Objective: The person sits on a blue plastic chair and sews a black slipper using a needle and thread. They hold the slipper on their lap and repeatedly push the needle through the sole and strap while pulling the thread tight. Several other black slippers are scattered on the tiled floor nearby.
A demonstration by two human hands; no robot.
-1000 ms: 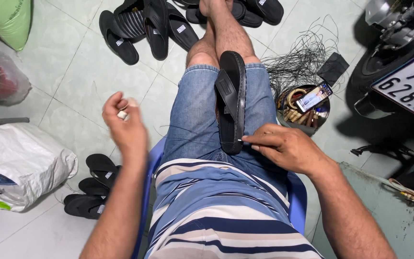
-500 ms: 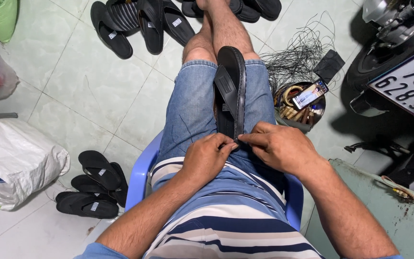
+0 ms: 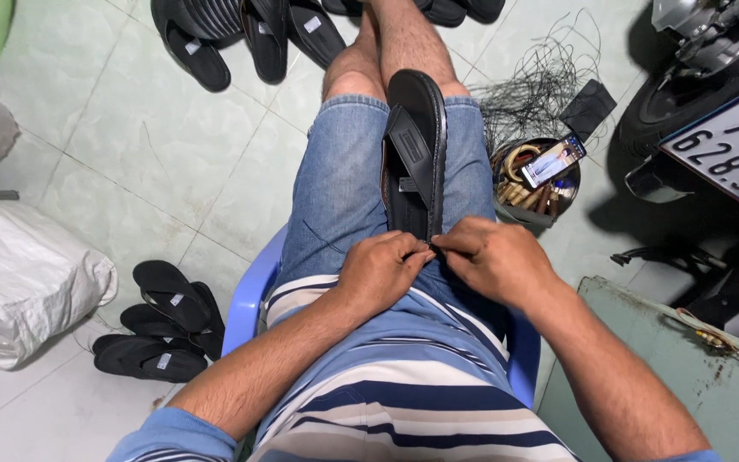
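Sitting on a blue plastic chair (image 3: 245, 299), the person rests a black sandal (image 3: 416, 154) along the thigh, toe pointing away from both hands. Left hand (image 3: 380, 272) and right hand (image 3: 496, 259) meet at its near end, fingertips pinched on the heel edge.

1. Pale green floor tiles (image 3: 138, 145) lay underfoot in even daylight.
2. A blue plastic chair (image 3: 248, 299) stood there.
3. A parked motorbike (image 3: 712, 94) filled the upper right corner.
4. A white sack (image 3: 19, 274) sat at left.
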